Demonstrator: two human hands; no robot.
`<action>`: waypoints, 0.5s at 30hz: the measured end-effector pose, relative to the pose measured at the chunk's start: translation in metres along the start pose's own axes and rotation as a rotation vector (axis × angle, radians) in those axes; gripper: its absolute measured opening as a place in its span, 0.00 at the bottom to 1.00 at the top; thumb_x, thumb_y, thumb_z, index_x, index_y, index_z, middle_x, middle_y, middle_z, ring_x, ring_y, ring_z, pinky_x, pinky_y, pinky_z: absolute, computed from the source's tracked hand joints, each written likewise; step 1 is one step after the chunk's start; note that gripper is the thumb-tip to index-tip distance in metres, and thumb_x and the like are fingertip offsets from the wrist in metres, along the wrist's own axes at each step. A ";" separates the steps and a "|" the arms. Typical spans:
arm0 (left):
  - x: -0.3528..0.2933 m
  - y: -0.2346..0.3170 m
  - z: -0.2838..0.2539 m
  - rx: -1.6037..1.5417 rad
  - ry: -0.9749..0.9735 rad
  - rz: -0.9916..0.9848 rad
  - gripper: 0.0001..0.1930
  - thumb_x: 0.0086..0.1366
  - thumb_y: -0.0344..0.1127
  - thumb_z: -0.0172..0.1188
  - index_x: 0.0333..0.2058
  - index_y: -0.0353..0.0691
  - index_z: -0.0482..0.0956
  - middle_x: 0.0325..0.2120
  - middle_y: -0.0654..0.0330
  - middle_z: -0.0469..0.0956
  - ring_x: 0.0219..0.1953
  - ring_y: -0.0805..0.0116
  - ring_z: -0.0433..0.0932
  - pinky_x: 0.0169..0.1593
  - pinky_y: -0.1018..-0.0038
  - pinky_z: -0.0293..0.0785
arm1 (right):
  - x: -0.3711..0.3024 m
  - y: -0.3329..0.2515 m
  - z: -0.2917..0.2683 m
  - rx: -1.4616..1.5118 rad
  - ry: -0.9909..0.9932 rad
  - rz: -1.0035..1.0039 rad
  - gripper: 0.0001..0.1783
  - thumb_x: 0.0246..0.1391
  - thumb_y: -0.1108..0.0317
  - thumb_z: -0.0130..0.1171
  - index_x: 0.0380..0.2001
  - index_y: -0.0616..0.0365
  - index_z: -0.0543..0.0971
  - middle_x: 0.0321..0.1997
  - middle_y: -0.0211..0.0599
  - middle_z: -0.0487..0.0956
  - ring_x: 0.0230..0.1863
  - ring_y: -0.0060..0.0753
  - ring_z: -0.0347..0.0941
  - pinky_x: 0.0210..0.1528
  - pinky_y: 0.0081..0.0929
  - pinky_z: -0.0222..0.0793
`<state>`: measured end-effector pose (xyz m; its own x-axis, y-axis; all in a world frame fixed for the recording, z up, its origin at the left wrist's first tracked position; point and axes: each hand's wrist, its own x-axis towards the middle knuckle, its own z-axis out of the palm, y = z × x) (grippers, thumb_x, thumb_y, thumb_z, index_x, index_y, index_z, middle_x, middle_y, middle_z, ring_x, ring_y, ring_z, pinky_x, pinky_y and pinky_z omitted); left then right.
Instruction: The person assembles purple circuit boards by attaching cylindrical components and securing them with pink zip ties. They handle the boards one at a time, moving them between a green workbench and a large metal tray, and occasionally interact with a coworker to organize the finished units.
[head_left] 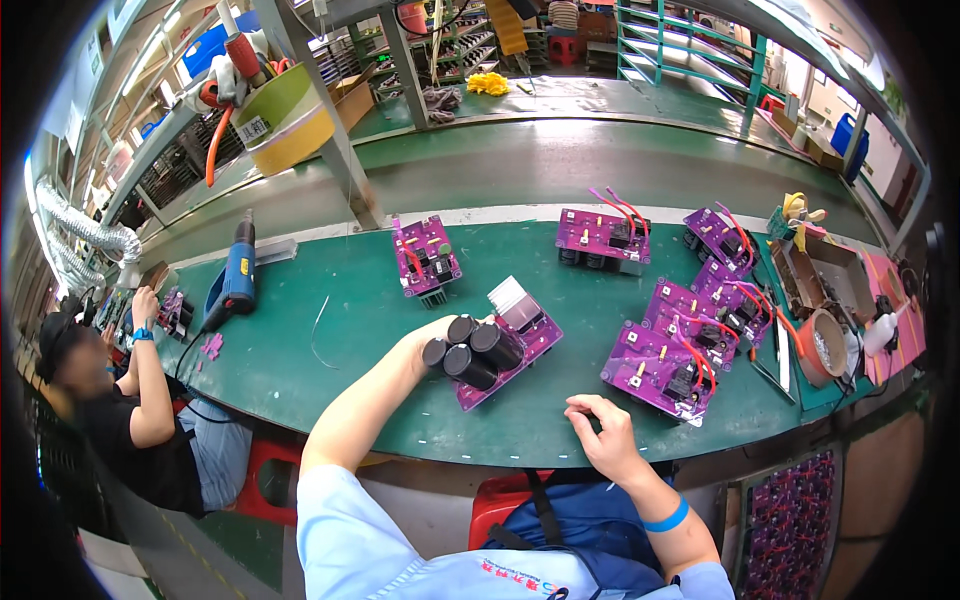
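Note:
My left hand (pixel 432 335) is closed on a purple circuit board (pixel 540 343) tilted above the green bench. Several black cylindrical capacitors (pixel 470 365) and a silver finned heat sink (pixel 515 303) stand out from its raised side. Most of the left fingers are hidden behind the capacitors. My right hand (pixel 606 436) hovers by the bench's front edge, fingers loosely bent and thumb apart, with nothing visible in them. Closest to it on the right is another purple board (pixel 650 372) with red wires, part of a group of similar boards (pixel 680 310).
Further back lie two more boards, one left (pixel 425 250) and one centre (pixel 600 232). A blue heat gun (pixel 238 268) with a cord rests at left, near a seated co-worker (pixel 140 420). Cardboard trays (pixel 835 270) and a round tub (pixel 822 347) stand right. A metal post (pixel 350 170) rises behind.

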<state>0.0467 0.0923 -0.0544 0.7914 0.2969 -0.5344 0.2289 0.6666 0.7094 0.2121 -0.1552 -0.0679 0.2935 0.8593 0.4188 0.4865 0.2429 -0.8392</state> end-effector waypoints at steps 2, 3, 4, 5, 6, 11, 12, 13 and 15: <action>-0.006 0.002 0.022 -0.103 -0.033 0.021 0.14 0.62 0.36 0.49 0.45 0.38 0.69 0.38 0.60 0.75 0.37 0.75 0.75 0.41 0.78 0.72 | -0.001 0.002 -0.001 -0.007 -0.013 0.013 0.08 0.44 0.75 0.55 0.32 0.63 0.75 0.27 0.41 0.77 0.30 0.38 0.73 0.34 0.28 0.68; -0.015 0.008 0.036 -0.145 -0.083 0.040 0.14 0.62 0.35 0.49 0.46 0.38 0.69 0.38 0.61 0.74 0.37 0.77 0.74 0.42 0.81 0.71 | 0.000 0.002 -0.001 -0.008 -0.021 0.012 0.08 0.44 0.75 0.55 0.32 0.63 0.75 0.27 0.41 0.77 0.30 0.38 0.73 0.34 0.28 0.68; -0.019 0.011 0.043 -0.187 -0.133 0.059 0.14 0.62 0.34 0.48 0.46 0.37 0.68 0.39 0.62 0.74 0.38 0.78 0.73 0.43 0.84 0.69 | 0.001 0.002 -0.001 -0.010 -0.030 0.012 0.08 0.44 0.75 0.55 0.32 0.63 0.75 0.27 0.41 0.77 0.30 0.38 0.73 0.34 0.28 0.68; -0.007 0.003 0.027 0.047 -0.251 0.221 0.17 0.62 0.32 0.46 0.50 0.36 0.64 0.43 0.59 0.72 0.42 0.77 0.72 0.48 0.85 0.66 | 0.000 0.001 -0.001 -0.019 -0.042 0.004 0.08 0.44 0.75 0.55 0.31 0.63 0.75 0.27 0.40 0.77 0.30 0.38 0.73 0.34 0.28 0.68; -0.008 0.004 0.028 0.006 -0.265 0.218 0.18 0.62 0.32 0.45 0.51 0.35 0.64 0.43 0.59 0.72 0.41 0.77 0.72 0.48 0.85 0.67 | 0.000 0.001 -0.002 -0.027 -0.046 -0.006 0.08 0.44 0.75 0.55 0.31 0.63 0.75 0.28 0.40 0.77 0.30 0.38 0.73 0.34 0.28 0.68; 0.004 0.004 0.014 -0.334 -0.357 0.129 0.24 0.61 0.37 0.47 0.53 0.31 0.57 0.44 0.43 0.69 0.40 0.59 0.76 0.39 0.70 0.77 | 0.001 0.000 -0.001 -0.036 -0.053 -0.045 0.06 0.47 0.77 0.53 0.31 0.65 0.75 0.27 0.39 0.77 0.30 0.33 0.74 0.34 0.24 0.68; 0.004 0.004 0.017 -0.466 -0.396 0.059 0.24 0.61 0.37 0.46 0.53 0.31 0.57 0.44 0.42 0.69 0.40 0.58 0.76 0.38 0.68 0.77 | 0.001 0.001 -0.001 -0.042 -0.051 -0.054 0.06 0.47 0.77 0.53 0.31 0.65 0.75 0.27 0.39 0.77 0.30 0.33 0.74 0.34 0.25 0.68; 0.003 0.005 0.021 -0.598 -0.433 -0.013 0.24 0.62 0.37 0.46 0.54 0.31 0.56 0.44 0.42 0.69 0.40 0.57 0.76 0.38 0.66 0.78 | 0.001 0.002 -0.001 -0.048 -0.049 -0.063 0.06 0.47 0.76 0.53 0.31 0.64 0.75 0.27 0.39 0.77 0.30 0.34 0.74 0.34 0.25 0.68; 0.007 0.004 0.017 -0.616 -0.475 -0.052 0.23 0.62 0.38 0.46 0.53 0.32 0.58 0.44 0.46 0.70 0.40 0.62 0.76 0.39 0.71 0.77 | 0.001 0.001 -0.002 -0.031 -0.046 -0.047 0.06 0.45 0.75 0.54 0.30 0.62 0.75 0.28 0.41 0.77 0.30 0.41 0.73 0.34 0.30 0.68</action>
<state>0.0627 0.0853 -0.0472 0.9780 0.0230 -0.2075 0.0262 0.9725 0.2312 0.2141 -0.1554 -0.0674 0.2321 0.8669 0.4411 0.5240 0.2706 -0.8076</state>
